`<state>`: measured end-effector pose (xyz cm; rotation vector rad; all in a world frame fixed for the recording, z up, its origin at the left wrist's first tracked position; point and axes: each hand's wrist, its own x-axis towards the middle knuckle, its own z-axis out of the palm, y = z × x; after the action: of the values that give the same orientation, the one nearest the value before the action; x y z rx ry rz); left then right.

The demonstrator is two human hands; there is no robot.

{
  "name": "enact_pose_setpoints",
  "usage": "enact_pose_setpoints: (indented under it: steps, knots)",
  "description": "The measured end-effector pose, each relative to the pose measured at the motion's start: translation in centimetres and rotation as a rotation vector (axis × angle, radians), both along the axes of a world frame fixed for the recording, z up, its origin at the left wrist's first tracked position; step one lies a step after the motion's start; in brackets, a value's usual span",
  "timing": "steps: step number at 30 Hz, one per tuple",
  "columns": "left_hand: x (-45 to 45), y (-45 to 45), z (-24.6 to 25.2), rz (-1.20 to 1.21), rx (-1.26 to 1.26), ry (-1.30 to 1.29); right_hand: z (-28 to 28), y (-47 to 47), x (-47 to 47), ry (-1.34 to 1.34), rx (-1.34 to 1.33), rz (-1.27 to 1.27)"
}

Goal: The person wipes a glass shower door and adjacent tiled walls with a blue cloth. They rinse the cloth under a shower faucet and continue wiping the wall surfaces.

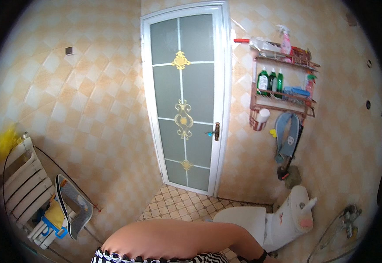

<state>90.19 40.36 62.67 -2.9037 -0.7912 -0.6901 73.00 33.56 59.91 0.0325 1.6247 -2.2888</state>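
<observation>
Neither of my hands shows clearly. One bare arm crosses the bottom of the view, bent, with a black band near the wrist. Its hand runs out past the lower edge, so what it holds is hidden. Behind the forearm stands a white toilet with its lid down. A white brush-like item and a pink item lie on the tank. At the far left, a blurred yellow thing is above a white slatted folding chair; a dark reddish blur beside it cannot be made out.
A white-framed frosted glass door is closed ahead. On the wall, a brown rack holds green bottles and spray bottles. Grey toilet seat pads hang below. A shower mixer tap with hose is at right.
</observation>
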Motion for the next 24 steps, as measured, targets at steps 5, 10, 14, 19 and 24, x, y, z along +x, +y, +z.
enact_pose_setpoints:
  steps: [5,10,14,19,24]
  knots:
    - [-8.7,-5.7,1.8,0.187,-0.112,-0.057,1.6,-6.4,-7.8,0.022,-0.005,0.186]
    - [-19.3,-13.1,2.8,0.491,-0.297,-0.167,2.5,-13.2,-15.0,0.04,0.003,0.327]
    - [-27.7,-20.3,2.9,0.788,-0.443,-0.289,1.8,-17.3,-19.0,0.002,0.006,0.42]
    - [-36.2,-30.2,2.1,1.124,-0.601,-0.442,-0.2,-21.3,-23.3,-0.112,0.005,0.496]
    - [-41.1,-39.3,0.5,1.351,-0.662,-0.555,-2.4,-23.8,-26.4,-0.237,0.007,0.573]
